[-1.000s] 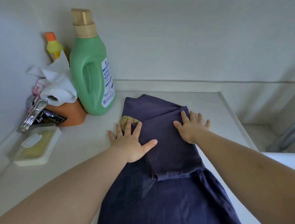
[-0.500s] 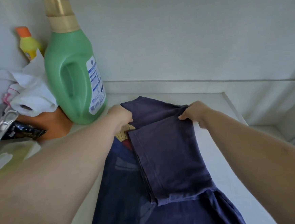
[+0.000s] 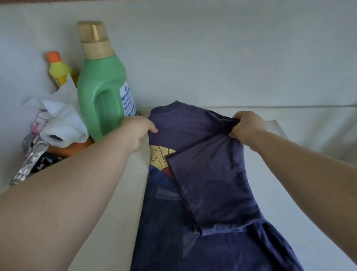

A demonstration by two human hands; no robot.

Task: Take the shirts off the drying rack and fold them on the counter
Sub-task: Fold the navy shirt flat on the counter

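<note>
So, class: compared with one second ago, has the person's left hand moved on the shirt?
Yes. The left hand has gone from lying flat over the yellow print to gripping the shirt's far edge, nearer the green bottle.

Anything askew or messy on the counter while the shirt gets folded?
Mostly tidy. The crumpled paper towel roll slumps against the green detergent bottle at the left. On the navy shirt, the folded-over panel lies slightly crooked; both hands grip its top corners.

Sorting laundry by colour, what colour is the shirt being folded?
Dark navy-purple shirt with a yellow print, seen in the head view.
</note>
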